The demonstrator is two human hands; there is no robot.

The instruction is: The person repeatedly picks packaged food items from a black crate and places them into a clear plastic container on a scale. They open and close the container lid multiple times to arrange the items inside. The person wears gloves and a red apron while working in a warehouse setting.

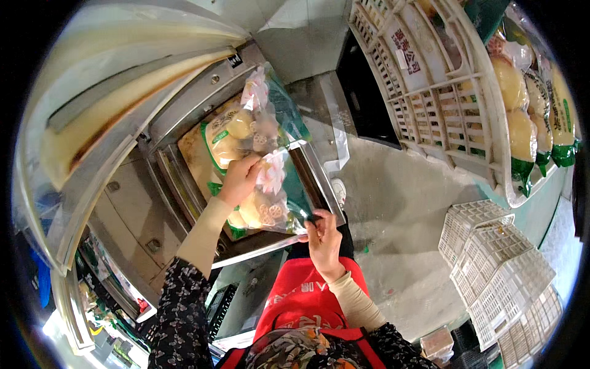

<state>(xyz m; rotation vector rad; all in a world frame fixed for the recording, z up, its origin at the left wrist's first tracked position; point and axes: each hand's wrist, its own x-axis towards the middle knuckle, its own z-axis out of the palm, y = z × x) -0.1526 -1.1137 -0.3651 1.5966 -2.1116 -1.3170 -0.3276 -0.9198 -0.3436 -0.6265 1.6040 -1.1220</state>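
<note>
Printed plastic bags of what looks like lotus root lie on a metal scale-like tray in front of me. My left hand [240, 181] grips the middle of the near bag [251, 208], its fingers curled over the plastic. At the near right corner, my right hand [324, 242] pinches the bag's clear and green edge between thumb and fingers. Beyond my left hand is another bag [230, 136] with pale roots and a green end seal. Both bags rest in the metal-framed tray [318, 173], over a tan board [191, 147].
A white plastic crate [479, 138] with similar bags [521, 124] stands at the upper right. White crates [498, 272] are stacked at the lower right. A raised clear lid or door [138, 97] curves along the left. Grey floor [387, 221] shows to the right.
</note>
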